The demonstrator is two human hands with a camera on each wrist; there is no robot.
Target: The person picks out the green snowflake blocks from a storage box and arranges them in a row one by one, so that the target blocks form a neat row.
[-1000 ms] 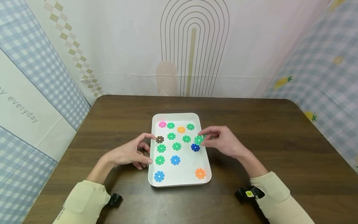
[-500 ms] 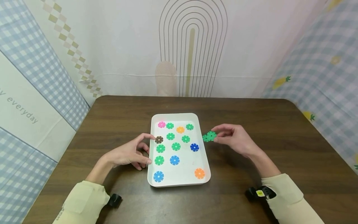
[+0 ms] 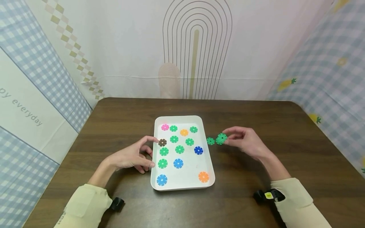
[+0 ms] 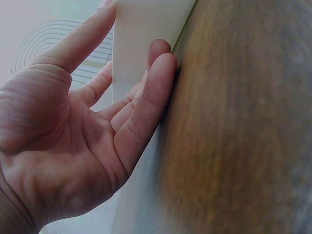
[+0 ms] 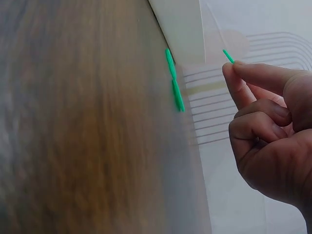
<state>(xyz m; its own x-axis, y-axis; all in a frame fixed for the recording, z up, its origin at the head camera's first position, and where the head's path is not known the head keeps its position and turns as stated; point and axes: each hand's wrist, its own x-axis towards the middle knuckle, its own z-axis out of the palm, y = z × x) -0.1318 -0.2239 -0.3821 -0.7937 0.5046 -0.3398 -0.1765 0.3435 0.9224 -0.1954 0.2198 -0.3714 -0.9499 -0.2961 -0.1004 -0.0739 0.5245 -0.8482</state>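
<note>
My right hand (image 3: 246, 144) pinches a green notched plastic disc (image 3: 222, 136) between thumb and index finger, just right of the tray. In the right wrist view this disc (image 5: 227, 55) is seen edge-on, raised off the tabletop. Two more green discs lie flat on the table beside the tray; the left one (image 3: 210, 141) shows whole, while the held disc overlaps the other (image 3: 218, 142) in the head view. My left hand (image 3: 129, 155) rests its relaxed fingers along the left side of the white tray (image 3: 188, 183), index fingertip beside a brown disc (image 3: 162, 142).
Spread over the tray are several green discs, blue ones such as the dark blue disc (image 3: 198, 150), a pink disc (image 3: 165, 127) and orange discs, one (image 3: 203, 177) at the near right corner. The brown wooden table (image 3: 137, 110) reaches back to a patterned cloth (image 3: 128, 47).
My right hand has carried the green disc from above the tray's right side out to the right, over the discs on the table. The left hand and tray stay nearly in place.
</note>
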